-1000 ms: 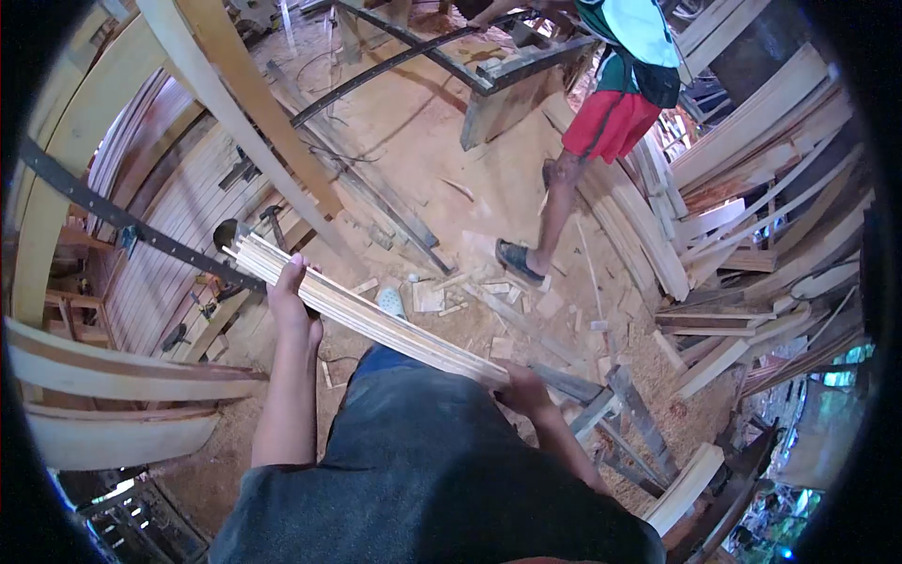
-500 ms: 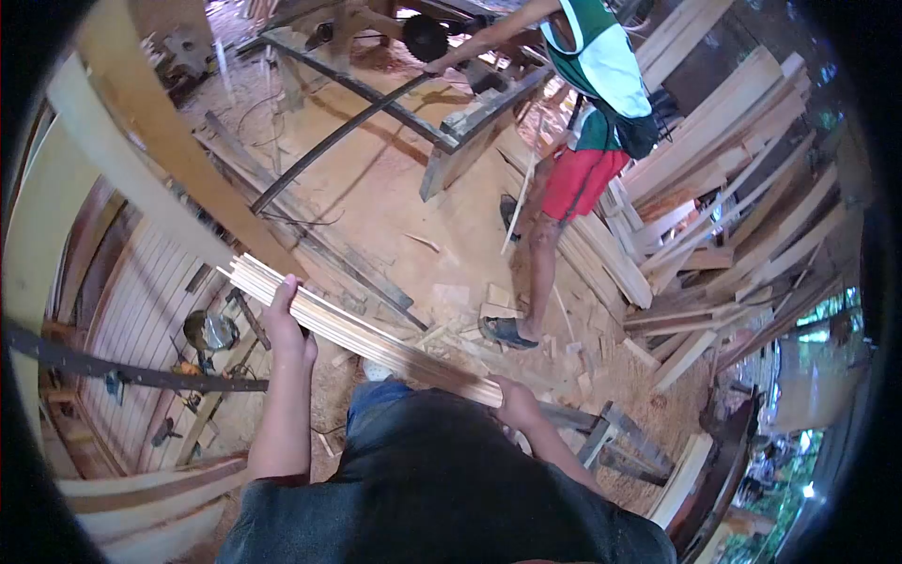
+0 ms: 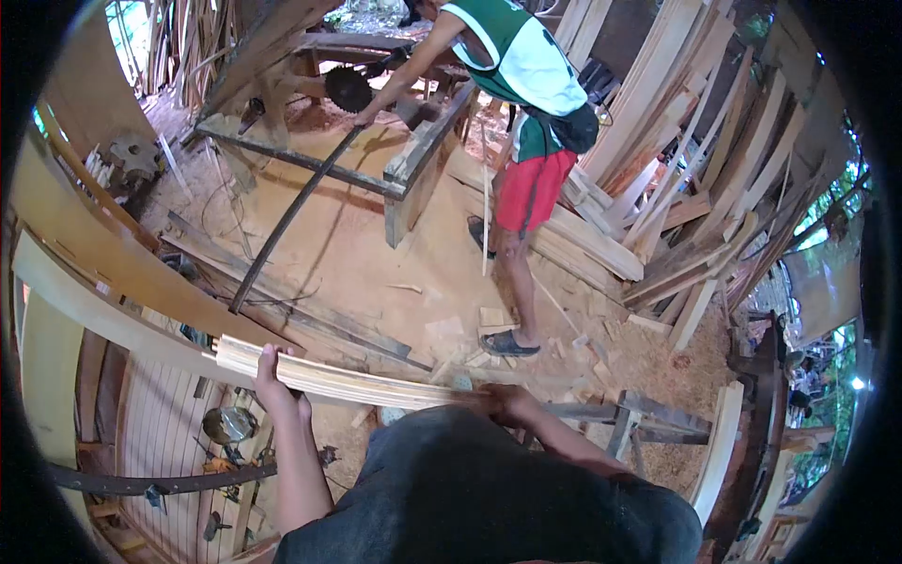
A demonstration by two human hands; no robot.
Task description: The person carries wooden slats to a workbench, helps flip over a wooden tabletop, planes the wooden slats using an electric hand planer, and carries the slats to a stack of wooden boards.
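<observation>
A bundle of thin, pale wooden strips (image 3: pixel 362 387) lies across the front of my body, its left end fanned into separate strip ends. My left hand (image 3: pixel 278 383) grips the bundle near that left end, with the thumb up along the near side. At the other end my right hand (image 3: pixel 510 405) is closed round the strips, in shadow. Just beyond and left of my left hand runs the long curved edge of a wooden plank (image 3: pixel 103 315). Below it sits a metal pot (image 3: pixel 230 425) among tools and scraps.
Ahead, a co-worker (image 3: pixel 531 122) bends over a wooden saw table (image 3: pixel 399 183) with a circular saw blade (image 3: pixel 349 89). A long dark strip (image 3: pixel 291 226) slopes down from the co-worker's hand. Stacked boards (image 3: pixel 648 113) lean at right. Sawdust and offcuts cover the floor (image 3: pixel 376 282).
My view has tilted up and turned, so the saw table and co-worker appear further left. The bundle now lies more nearly level, still held in both hands.
</observation>
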